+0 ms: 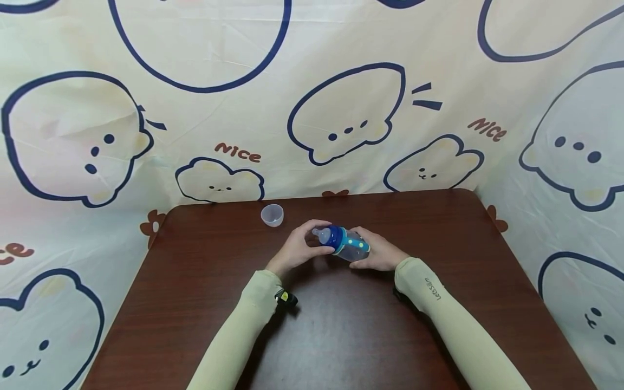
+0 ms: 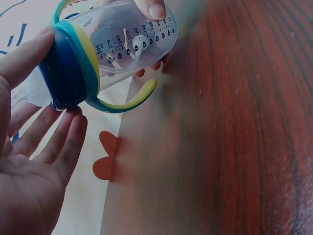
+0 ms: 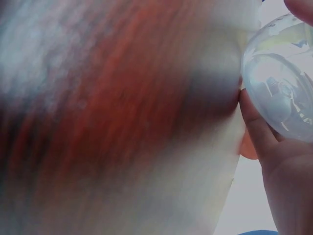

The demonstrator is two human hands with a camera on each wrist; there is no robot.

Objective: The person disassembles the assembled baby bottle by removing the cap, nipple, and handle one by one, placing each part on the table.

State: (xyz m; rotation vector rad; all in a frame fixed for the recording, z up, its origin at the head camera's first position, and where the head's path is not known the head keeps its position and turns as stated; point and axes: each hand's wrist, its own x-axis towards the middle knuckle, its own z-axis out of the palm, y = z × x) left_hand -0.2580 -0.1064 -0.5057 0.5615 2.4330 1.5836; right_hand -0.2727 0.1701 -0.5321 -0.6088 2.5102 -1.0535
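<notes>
Bottle [image 1: 343, 242]: clear body, dark markings; collar [image 2: 63, 73] dark blue; handles [image 2: 128, 105] teal and yellow. Cup [image 1: 272, 215]: translucent white. Surface [image 1: 341, 336]: reddish-brown, wood-grained. Backdrop [image 1: 273, 130]: cream, navy cartoon outlines, brown lettering. Sleeves [image 1: 234, 330]: pale yellow-green.

Dark brown, wood-grained tabletop [image 1: 331, 336] with rounded far corners — bordered at left, right and far side by a creased, cream-coloured wall covering [image 1: 273, 119]. Printed thereon: navy-outlined animal heads [image 1: 347, 114], brown flowers [image 1: 145, 228] and the brown word "Nice" [image 1: 238, 154]. Pale, diffuse sheen of reflected light [image 1: 336, 352] — across the tabletop's near middle.
</notes>
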